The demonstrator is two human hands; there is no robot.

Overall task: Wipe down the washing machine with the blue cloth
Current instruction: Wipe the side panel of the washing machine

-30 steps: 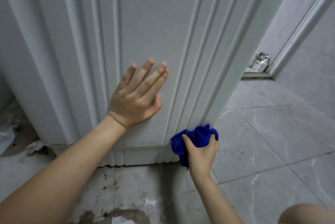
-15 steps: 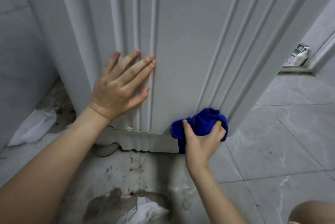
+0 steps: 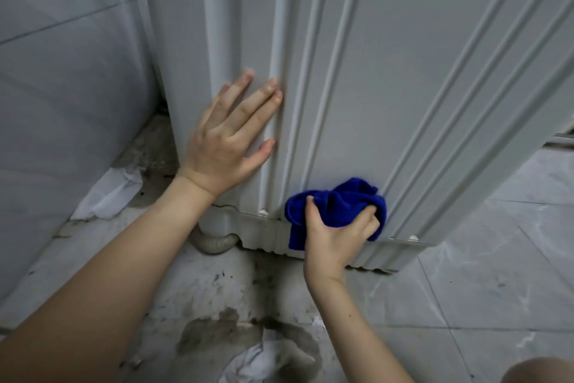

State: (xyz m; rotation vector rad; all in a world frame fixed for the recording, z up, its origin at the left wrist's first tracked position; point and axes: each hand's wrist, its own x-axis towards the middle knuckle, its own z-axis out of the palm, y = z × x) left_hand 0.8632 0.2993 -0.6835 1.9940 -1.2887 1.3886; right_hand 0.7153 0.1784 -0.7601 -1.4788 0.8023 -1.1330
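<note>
The white washing machine (image 3: 388, 78) fills the upper middle, its ribbed side panel facing me down to a fluted base strip. My right hand (image 3: 334, 238) grips the bunched blue cloth (image 3: 338, 204) and presses it against the bottom of the panel, just above the base strip. My left hand (image 3: 228, 142) lies flat with fingers spread on the panel's left ribs, holding nothing.
A grey corrugated drain hose (image 3: 214, 244) curls out under the machine's left corner. White crumpled paper (image 3: 107, 195) lies by the tiled wall (image 3: 62, 87) at left, more paper (image 3: 248, 364) on the stained floor near me. Marbled floor tiles (image 3: 497, 274) spread to the right.
The view has swung left along the machine. My right hand with the cloth has shifted left along the bottom of the panel, and my left hand has moved toward the left ribs.
</note>
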